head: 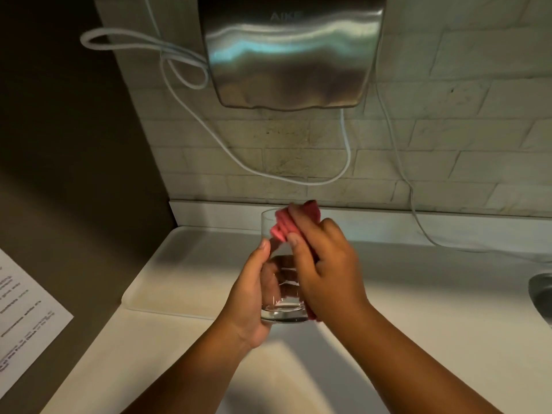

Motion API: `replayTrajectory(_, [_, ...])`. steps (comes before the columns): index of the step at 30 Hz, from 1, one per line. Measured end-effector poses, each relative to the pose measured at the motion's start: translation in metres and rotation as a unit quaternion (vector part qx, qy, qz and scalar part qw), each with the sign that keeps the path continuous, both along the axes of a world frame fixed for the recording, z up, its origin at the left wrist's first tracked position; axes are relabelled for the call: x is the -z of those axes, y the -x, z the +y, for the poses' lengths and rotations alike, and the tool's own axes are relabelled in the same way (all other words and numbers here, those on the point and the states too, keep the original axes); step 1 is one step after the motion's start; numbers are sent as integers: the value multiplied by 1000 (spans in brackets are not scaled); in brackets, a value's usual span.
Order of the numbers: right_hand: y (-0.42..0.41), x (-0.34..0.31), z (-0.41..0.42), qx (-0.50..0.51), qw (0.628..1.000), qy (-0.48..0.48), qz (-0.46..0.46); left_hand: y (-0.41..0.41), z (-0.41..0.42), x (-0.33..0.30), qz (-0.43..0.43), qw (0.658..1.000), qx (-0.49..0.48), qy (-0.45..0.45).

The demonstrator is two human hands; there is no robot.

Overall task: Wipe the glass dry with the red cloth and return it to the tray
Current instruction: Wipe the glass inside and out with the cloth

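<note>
A clear tumbler glass (270, 231) is held upright above the counter by my left hand (249, 297), which wraps its lower left side and base. My right hand (325, 270) presses the red cloth (283, 224) over the glass rim and down its right side; part of the cloth sits inside the glass, and a red edge shows below my palm near the base. The white tray (179, 273) lies on the counter just behind and to the left of the glass, with nothing visible on it.
A steel hand dryer (289, 52) hangs on the tiled wall above, with white cables (346, 150) looping down. The white sink basin (286, 372) lies below my arms. A printed sheet (27, 306) is on the dark wall at left; a metal fixture (542, 294) sits at right.
</note>
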State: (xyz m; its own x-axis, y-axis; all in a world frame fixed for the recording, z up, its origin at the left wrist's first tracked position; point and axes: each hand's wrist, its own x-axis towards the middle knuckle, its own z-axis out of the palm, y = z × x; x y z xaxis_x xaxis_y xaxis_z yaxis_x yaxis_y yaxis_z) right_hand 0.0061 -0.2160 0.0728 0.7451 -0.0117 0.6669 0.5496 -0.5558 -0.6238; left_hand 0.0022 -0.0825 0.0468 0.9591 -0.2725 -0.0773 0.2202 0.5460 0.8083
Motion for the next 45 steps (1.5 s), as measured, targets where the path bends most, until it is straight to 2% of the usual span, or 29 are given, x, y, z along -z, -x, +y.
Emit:
replayTrajectory(3, [-10, -5, 3, -6, 993, -102, 56, 2, -1, 0, -3, 1000, 0, 10])
replayTrajectory(7, [-9, -1, 4, -51, 978, -171, 110, 1, 1, -6, -19, 999, -31, 9])
replayTrajectory(11, [4, 6, 7, -63, 983, -143, 96, -3, 1, -6, -25, 994, -106, -8])
replayTrajectory(13, [15, 10, 9, -70, 992, -91, 57, -2, 3, -6, -35, 991, -124, -35])
replayTrajectory(16, [23, 10, 9, -43, 998, 36, 10, -1, 8, -4, -31, 990, -100, -95])
replayTrajectory(19, [23, 2, 11, -4, 993, 114, -12, 3, 8, -7, -7, 993, -65, -95])
replayTrajectory(21, [19, -4, 11, 5, 995, 98, -18, 4, 6, -8, -12, 996, -49, -74])
replayTrajectory(24, [7, -10, 9, -15, 998, -46, 28, 6, 5, -5, -19, 999, -27, -6])
replayTrajectory(26, [-1, -15, 9, -53, 975, -185, 113, 6, 5, -3, -4, 999, -25, 37])
replayTrajectory(28, [-7, -15, 8, -71, 938, -269, 205, 7, 6, -3, -1, 998, -7, 65])
replayTrajectory(33, [1, -8, 3, -129, 894, -322, 282, 9, 11, -4, 26, 992, 37, 113])
replayTrajectory(34, [4, -7, 2, -156, 867, -365, 302, 9, 11, -4, 36, 990, 44, 129])
replayTrajectory(36, [9, -8, 2, -212, 775, -482, 350, 9, 12, -1, 53, 982, 56, 171])
replayTrajectory(37, [11, -8, 2, -222, 740, -521, 363, 8, 12, 0, 58, 978, 62, 190])
replayTrajectory(38, [11, -6, 2, -220, 726, -538, 368, 7, 13, 2, 62, 975, 68, 203])
replayTrajectory(39, [12, -4, 1, -203, 734, -535, 366, 6, 14, 4, 63, 973, 71, 212])
replayTrajectory(42, [13, 0, -4, -119, 802, -479, 337, 0, 21, 9, 72, 972, 54, 218])
replayTrajectory(45, [16, 3, -8, -106, 828, -449, 318, -6, 28, 16, 88, 974, 18, 210])
